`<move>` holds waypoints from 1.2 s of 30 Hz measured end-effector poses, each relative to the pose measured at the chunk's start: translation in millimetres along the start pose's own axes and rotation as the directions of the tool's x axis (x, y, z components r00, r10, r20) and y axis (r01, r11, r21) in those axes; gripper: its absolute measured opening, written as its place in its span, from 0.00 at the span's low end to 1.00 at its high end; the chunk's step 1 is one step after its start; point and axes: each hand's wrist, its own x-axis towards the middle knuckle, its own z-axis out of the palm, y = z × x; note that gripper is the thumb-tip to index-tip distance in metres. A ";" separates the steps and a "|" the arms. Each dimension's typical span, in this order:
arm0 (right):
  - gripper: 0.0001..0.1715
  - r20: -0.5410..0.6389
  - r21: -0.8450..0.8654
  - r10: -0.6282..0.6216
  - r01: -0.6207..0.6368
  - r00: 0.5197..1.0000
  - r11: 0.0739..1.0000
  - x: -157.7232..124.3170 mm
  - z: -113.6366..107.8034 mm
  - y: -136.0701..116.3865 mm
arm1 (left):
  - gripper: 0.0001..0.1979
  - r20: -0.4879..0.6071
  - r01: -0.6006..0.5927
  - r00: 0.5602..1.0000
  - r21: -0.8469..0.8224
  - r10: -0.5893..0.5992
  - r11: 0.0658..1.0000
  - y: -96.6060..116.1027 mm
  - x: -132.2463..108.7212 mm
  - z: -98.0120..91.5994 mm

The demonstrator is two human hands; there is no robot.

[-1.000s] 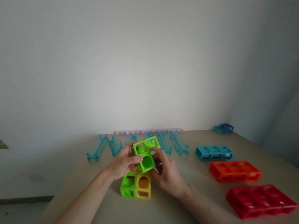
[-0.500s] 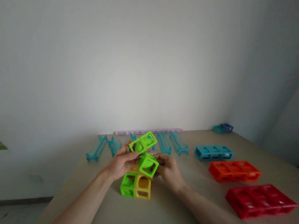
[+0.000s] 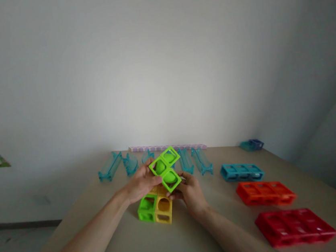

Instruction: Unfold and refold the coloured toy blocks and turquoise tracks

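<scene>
My left hand [image 3: 141,182] is closed on a pair of joined light-green cube blocks [image 3: 160,166] with round hollows, raised over the table. A single light-green cube block [image 3: 170,177] is gripped in my right hand [image 3: 191,194]; its side meets the pair, forming an L shape. Whether the pieces are locked together I cannot tell. Just below and nearer to me, a green cube block [image 3: 147,210] sits on the table against yellow cube blocks [image 3: 164,211]. My hands partly cover the rear of that group.
On the right of the table [image 3: 133,247] lie rows of blue [image 3: 242,172], orange [image 3: 266,192] and red blocks [image 3: 295,226]. Several clear blue track pieces [image 3: 111,167] lie at the back, before a purple-white strip [image 3: 167,147] along the wall. Dark blue pieces [image 3: 252,145] occupy the far right corner.
The single green cube has turned and risen against the green pair, so the hollows of all three now face me. Previously it was tilted below the pair with a gap.
</scene>
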 end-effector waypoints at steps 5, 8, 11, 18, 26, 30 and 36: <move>0.23 0.022 -0.128 -0.186 0.187 0.982 0.974 -2.1 -2.8 0.7 | 0.17 -0.130 -0.056 0.990 -0.024 0.052 0.998 1.1 4.0 2.6; 0.16 -0.025 -0.543 -0.493 0.402 0.870 0.738 -10.3 -3.9 -2.6 | 0.15 -0.200 -0.057 0.979 -0.033 0.049 0.998 -0.7 6.6 1.6; 0.04 0.256 -0.722 -0.619 0.572 0.743 0.389 -24.9 2.4 -8.9 | 0.15 -0.250 -0.036 0.968 -0.042 0.024 0.998 -3.9 8.3 0.1; 0.07 0.719 -0.632 -0.306 0.770 0.624 0.086 -32.8 22.3 -1.2 | 0.17 -0.284 -0.056 0.958 -0.004 0.053 0.998 -7.7 8.7 -2.5; 0.04 0.737 -0.566 -0.267 0.783 0.621 0.259 -28.9 17.8 4.6 | 0.13 -0.256 -0.071 0.965 -0.049 0.056 0.996 -8.7 9.3 -3.2; 0.03 0.735 -0.539 -0.298 0.791 0.609 0.288 -31.6 17.1 6.2 | 0.12 -0.270 -0.072 0.962 -0.097 0.043 0.993 -9.3 11.1 -4.3; 0.04 0.675 -0.539 -0.364 0.766 0.642 0.351 -33.5 16.8 6.2 | 0.13 -0.253 -0.029 0.967 -0.131 -0.005 0.991 -6.9 11.6 -5.6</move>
